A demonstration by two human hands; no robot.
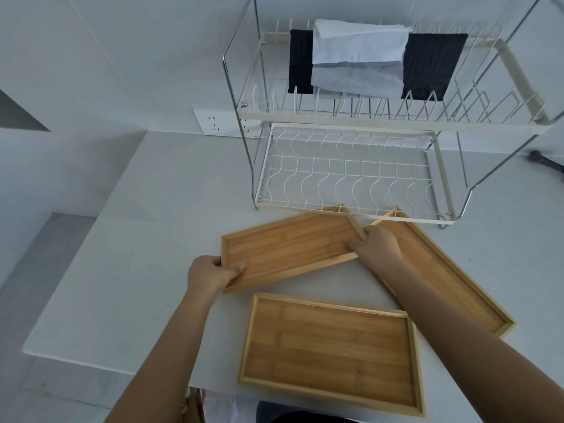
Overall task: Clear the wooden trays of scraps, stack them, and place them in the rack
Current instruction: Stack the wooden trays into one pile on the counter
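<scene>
The three trays, middle tray (pixel 287 248), near tray (pixel 329 349) and right tray (pixel 451 270), are showing pale banded wood, bamboo-like, smooth with a soft satin sheen. The counter (pixel 137 254) is looking matt white and smooth. The rack (pixel 351 178) is combining glossy chromed metal tubing with cream-coated wire. Cloths (pixel 360 62) are hanging there: ribbed black fabric and soft grey-white fabric.

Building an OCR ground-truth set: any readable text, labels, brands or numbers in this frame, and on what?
None readable.
Three wooden trays: plain wood grain, no marks.
Dish rack and the cloths on it: no labels visible.
Wall socket: only slots, no lettering.
</scene>
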